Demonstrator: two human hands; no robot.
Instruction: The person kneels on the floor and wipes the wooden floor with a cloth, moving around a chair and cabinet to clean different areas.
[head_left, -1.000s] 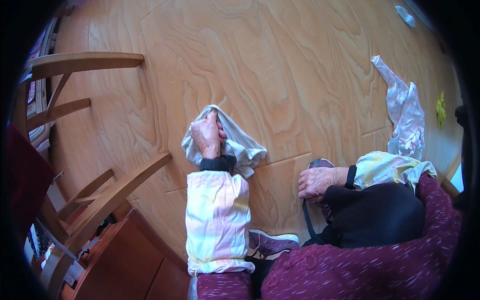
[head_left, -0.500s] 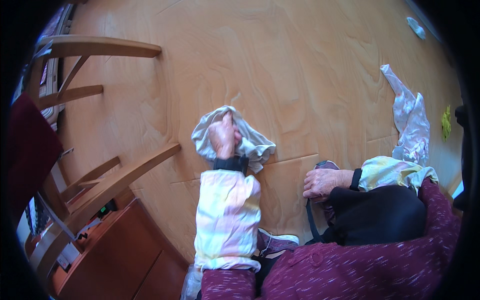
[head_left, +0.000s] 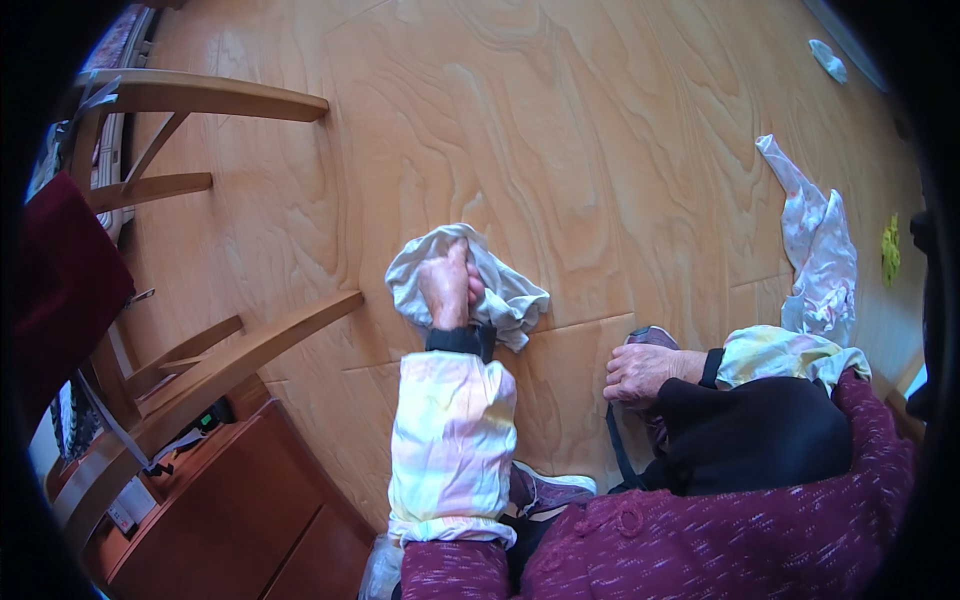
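A crumpled off-white cloth (head_left: 515, 300) lies on the wooden floor in front of me. My left hand (head_left: 446, 284) is closed on it and presses it down; the thumb lies along the top, and the other fingers are partly hidden. Off to the right, my right hand (head_left: 640, 374) rests by my bent knee, above a dark purple shoe (head_left: 652, 338). Its fingers curl inward, and a thin black strap (head_left: 618, 445) runs down from under them. Both forearms wear pastel sleeve covers.
Wooden chair legs (head_left: 250, 340) reach in from the left, above a reddish-brown cabinet (head_left: 240, 500). A pale patterned cloth (head_left: 818, 250) lies to the right, near a yellow item (head_left: 890, 250). Farther off is a small white item (head_left: 828, 61). My other shoe (head_left: 550, 490) stands below.
The view has shifted slightly. My left hand and the cloth sit a little lower in the picture, with the hand still closed on it. The right hand keeps its place.
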